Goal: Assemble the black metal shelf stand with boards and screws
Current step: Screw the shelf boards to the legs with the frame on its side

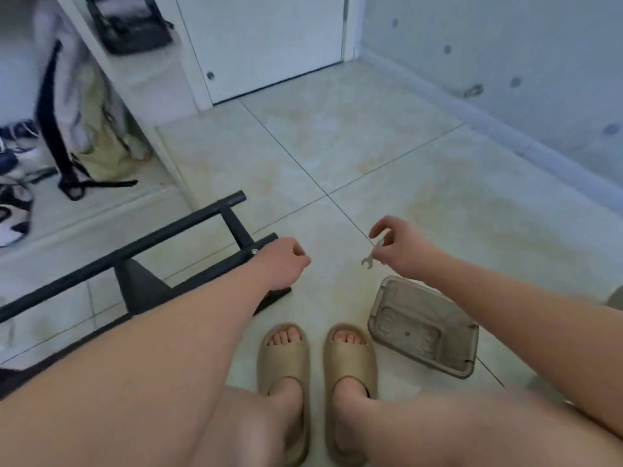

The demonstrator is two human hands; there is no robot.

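A: Why is the wrench (371, 256) pinched in the right hand (401, 251)?
B: Ready for the screw (254, 251) — the frame (135, 250) lies on the floor (337, 146), left; left hand (285, 261) curls at its end — contents indiscernible.

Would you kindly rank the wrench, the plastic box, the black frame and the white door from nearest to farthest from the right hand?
1. wrench, pinched in the right hand
2. plastic box, on the floor just below it
3. black frame, off to the left
4. white door, far ahead
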